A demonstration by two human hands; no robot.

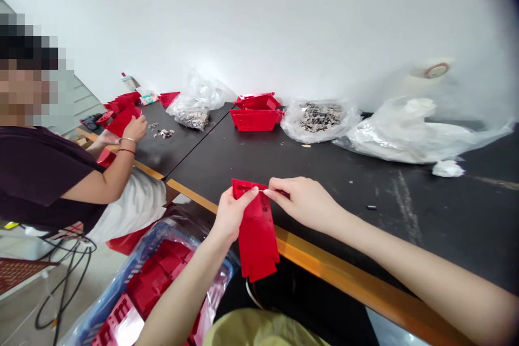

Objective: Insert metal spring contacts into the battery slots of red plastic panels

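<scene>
A red plastic panel (259,246) with a notched lower end hangs over the table's front edge, its top tilted away from me. My left hand (230,215) grips it by the upper left side, thumb pressed on its face. At the upper right corner, my right hand (306,200) is closed in a pinch against the panel. A small, thin light piece shows at its fingertips, too small to name. Beyond my hands, red plastic parts (254,120) stand stacked on the black table (324,173), left of a clear bag of small metal pieces (320,117).
A co-worker (52,173) at the left holds another red part (122,120). A blue basket (121,275) of red parts stands below my left arm. Another bag of metal pieces (194,119) and a crumpled plastic bag (413,132) lie on the table. Cables (67,275) hang at lower left.
</scene>
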